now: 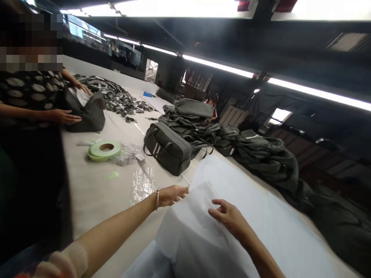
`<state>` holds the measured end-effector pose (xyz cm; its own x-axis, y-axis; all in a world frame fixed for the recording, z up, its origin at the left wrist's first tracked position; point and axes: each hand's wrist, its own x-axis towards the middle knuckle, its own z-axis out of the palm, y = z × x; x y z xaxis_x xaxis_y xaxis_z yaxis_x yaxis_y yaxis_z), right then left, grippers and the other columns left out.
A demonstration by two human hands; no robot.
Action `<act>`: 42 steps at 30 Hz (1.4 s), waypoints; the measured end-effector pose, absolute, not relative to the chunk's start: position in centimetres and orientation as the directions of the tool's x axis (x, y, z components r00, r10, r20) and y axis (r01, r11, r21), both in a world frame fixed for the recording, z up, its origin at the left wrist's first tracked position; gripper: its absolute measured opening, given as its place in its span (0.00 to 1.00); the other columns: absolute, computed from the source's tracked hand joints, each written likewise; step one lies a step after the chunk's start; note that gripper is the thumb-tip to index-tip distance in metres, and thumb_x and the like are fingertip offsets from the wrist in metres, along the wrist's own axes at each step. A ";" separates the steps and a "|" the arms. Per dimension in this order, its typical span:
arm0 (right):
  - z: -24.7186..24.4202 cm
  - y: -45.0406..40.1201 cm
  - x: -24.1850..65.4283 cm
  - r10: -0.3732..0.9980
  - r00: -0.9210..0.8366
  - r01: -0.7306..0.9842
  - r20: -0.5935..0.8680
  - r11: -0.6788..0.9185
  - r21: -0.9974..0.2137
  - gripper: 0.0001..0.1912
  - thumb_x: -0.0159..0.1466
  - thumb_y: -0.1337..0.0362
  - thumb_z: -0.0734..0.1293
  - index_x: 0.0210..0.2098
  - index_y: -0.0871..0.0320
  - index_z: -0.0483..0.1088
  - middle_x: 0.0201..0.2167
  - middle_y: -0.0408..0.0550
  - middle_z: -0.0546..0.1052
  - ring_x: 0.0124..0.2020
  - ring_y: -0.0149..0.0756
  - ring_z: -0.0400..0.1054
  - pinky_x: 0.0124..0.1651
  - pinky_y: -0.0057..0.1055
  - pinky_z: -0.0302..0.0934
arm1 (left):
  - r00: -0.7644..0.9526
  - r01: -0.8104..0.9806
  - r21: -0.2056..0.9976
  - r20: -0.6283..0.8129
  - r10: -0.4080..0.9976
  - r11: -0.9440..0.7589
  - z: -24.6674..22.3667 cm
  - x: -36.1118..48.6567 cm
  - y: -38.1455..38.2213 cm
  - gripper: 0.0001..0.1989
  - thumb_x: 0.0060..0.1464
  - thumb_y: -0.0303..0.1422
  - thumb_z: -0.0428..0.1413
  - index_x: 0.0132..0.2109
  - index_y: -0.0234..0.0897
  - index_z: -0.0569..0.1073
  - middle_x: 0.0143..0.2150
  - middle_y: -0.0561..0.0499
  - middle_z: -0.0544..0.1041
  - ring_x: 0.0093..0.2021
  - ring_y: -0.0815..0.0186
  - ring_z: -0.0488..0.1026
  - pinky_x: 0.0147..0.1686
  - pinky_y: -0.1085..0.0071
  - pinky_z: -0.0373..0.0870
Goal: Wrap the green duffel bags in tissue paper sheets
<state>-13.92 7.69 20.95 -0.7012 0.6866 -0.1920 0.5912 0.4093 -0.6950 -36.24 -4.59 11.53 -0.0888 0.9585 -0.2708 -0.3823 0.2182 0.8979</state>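
We see our left hand point(174, 195) at the thin white sheet point(188, 227), probably steadying its edge, pinch unclear; right hand point(230, 219) spread over it, striped duffel bag point(171, 148) beyond.

Pale-green tape roll point(97, 152), dark-green bag point(171, 144)

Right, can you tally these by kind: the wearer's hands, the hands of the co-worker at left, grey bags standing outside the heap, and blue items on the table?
Wearer's hands: 2
Co-worker's hands: 2
Grey bags: 2
Blue item: 1
Total: 7
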 end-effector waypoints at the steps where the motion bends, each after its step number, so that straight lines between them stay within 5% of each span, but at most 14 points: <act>1: 21.2 7.3 -14.2 0.689 -0.697 0.589 -0.200 0.391 -0.707 0.25 0.52 0.49 0.70 0.42 0.60 0.74 0.21 0.40 0.72 0.24 0.35 0.68 0.30 0.31 0.60 | -0.044 -0.413 0.885 -0.257 0.965 0.217 11.4 -35.8 -4.3 0.36 0.38 0.60 0.63 0.42 0.31 0.74 0.42 0.41 0.76 0.39 0.59 0.75 0.36 0.68 0.70; 6: 23.5 4.7 -13.6 0.703 -0.702 0.571 -0.112 0.461 -0.680 0.15 0.57 0.51 0.68 0.25 0.56 0.72 0.23 0.41 0.73 0.26 0.33 0.66 0.30 0.28 0.59 | 0.114 -0.550 0.812 -0.160 0.981 0.196 11.2 -34.1 -3.8 0.33 0.37 0.55 0.67 0.39 0.29 0.76 0.38 0.41 0.78 0.37 0.58 0.75 0.39 0.67 0.69; 12: 24.1 2.0 -11.7 0.661 -0.634 0.437 0.402 0.735 -0.518 0.13 0.62 0.51 0.67 0.31 0.53 0.72 0.28 0.41 0.76 0.31 0.34 0.71 0.35 0.24 0.65 | 0.187 -0.666 0.728 -0.051 0.981 0.165 10.6 -33.8 -3.2 0.34 0.48 0.61 0.57 0.39 0.29 0.77 0.37 0.43 0.79 0.36 0.62 0.74 0.41 0.68 0.70; 17: 23.9 2.6 -11.7 0.537 -0.584 0.456 0.609 0.838 -0.301 0.10 0.64 0.53 0.66 0.35 0.51 0.72 0.27 0.40 0.77 0.25 0.32 0.72 0.30 0.24 0.66 | 0.223 -0.555 0.807 -0.089 0.971 0.201 11.0 -34.0 -4.2 0.19 0.46 0.45 0.66 0.32 0.30 0.78 0.27 0.52 0.76 0.23 0.72 0.67 0.25 0.78 0.62; 24: 23.0 5.8 -11.5 0.407 -0.660 0.384 0.631 0.905 -0.182 0.07 0.64 0.65 0.68 0.42 0.51 0.72 0.29 0.40 0.79 0.27 0.32 0.73 0.31 0.25 0.68 | 0.387 -0.410 0.859 -0.139 0.912 0.305 10.5 -35.2 -6.9 0.16 0.50 0.44 0.63 0.37 0.35 0.82 0.29 0.54 0.77 0.26 0.68 0.69 0.30 0.74 0.65; 34: 19.7 7.6 -11.1 0.720 -0.513 0.493 0.468 0.693 -0.525 0.15 0.62 0.59 0.70 0.49 0.48 0.73 0.38 0.41 0.81 0.34 0.35 0.77 0.41 0.27 0.73 | 0.433 -0.395 0.787 -0.295 0.852 0.474 6.3 -35.0 -8.2 0.21 0.51 0.51 0.59 0.35 0.35 0.81 0.28 0.52 0.75 0.27 0.67 0.67 0.31 0.74 0.65; 39: 18.1 9.3 -11.0 0.694 -0.590 0.455 0.413 0.708 -0.540 0.16 0.63 0.63 0.69 0.50 0.47 0.72 0.42 0.41 0.80 0.37 0.34 0.77 0.43 0.26 0.73 | 0.115 -0.081 0.889 -0.441 0.890 0.451 4.0 -35.6 -10.9 0.11 0.51 0.43 0.60 0.35 0.42 0.81 0.32 0.53 0.79 0.31 0.62 0.72 0.33 0.74 0.68; 42: 17.3 9.9 -11.4 0.730 -0.592 0.498 0.342 0.664 -0.558 0.18 0.64 0.62 0.68 0.53 0.47 0.70 0.40 0.40 0.81 0.37 0.32 0.77 0.44 0.24 0.72 | 0.184 0.010 0.883 -0.463 0.867 0.469 4.2 -35.9 -11.7 0.16 0.39 0.40 0.67 0.38 0.43 0.80 0.33 0.55 0.81 0.33 0.57 0.74 0.34 0.72 0.70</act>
<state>-11.42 9.95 17.31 -0.5918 0.7301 0.3416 0.4978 0.6643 -0.5576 -35.95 -11.67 4.20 0.1842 0.8671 -0.4629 0.0104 0.4692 0.8830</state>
